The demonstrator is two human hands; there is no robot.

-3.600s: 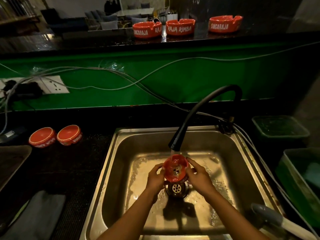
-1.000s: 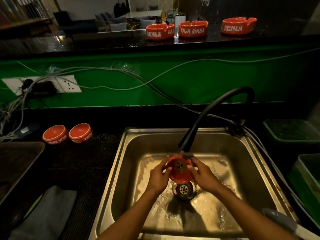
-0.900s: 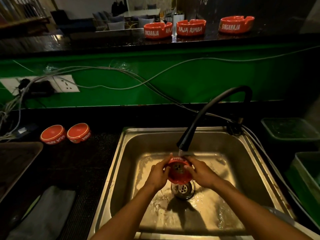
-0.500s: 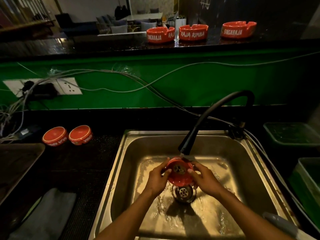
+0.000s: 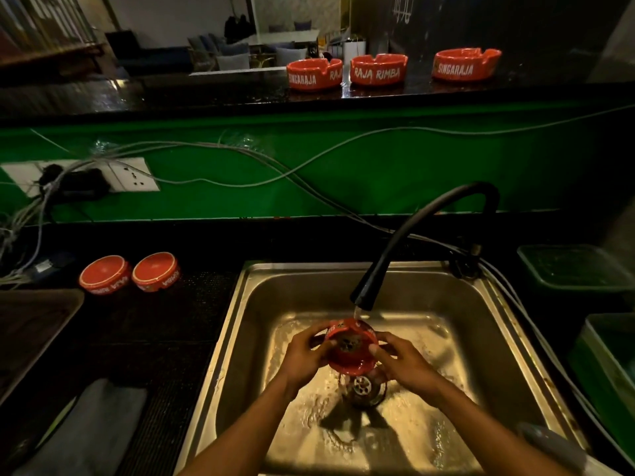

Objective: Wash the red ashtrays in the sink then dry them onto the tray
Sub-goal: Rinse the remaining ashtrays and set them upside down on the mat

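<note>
A red ashtray [image 5: 350, 348] is held tilted under the running water of the black tap [image 5: 364, 293], above the drain of the steel sink [image 5: 261, 304]. My left hand [image 5: 304, 355] grips its left side and my right hand [image 5: 402, 362] grips its right side. Dark bits lie inside the ashtray. Two red ashtrays [image 5: 104, 274] [image 5: 156, 271] lie upside down on the dark counter left of the sink. Three more red ashtrays [image 5: 314, 74] [image 5: 378, 69] [image 5: 465, 63] stand upright on the high ledge behind. A dark tray [image 5: 34, 324] lies at the far left.
A grey cloth [image 5: 86, 431] lies at the lower left. Cables [image 5: 240, 156] run along the green wall from a socket [image 5: 130, 173]. Green bins [image 5: 574, 269] [image 5: 608, 369] stand right of the sink. A grey-handled tool [image 5: 553, 448] rests at the sink's lower right corner.
Both hands have kept the ashtray under the stream, turning and tilting it slightly. The view has shifted a little; nothing else moved.
</note>
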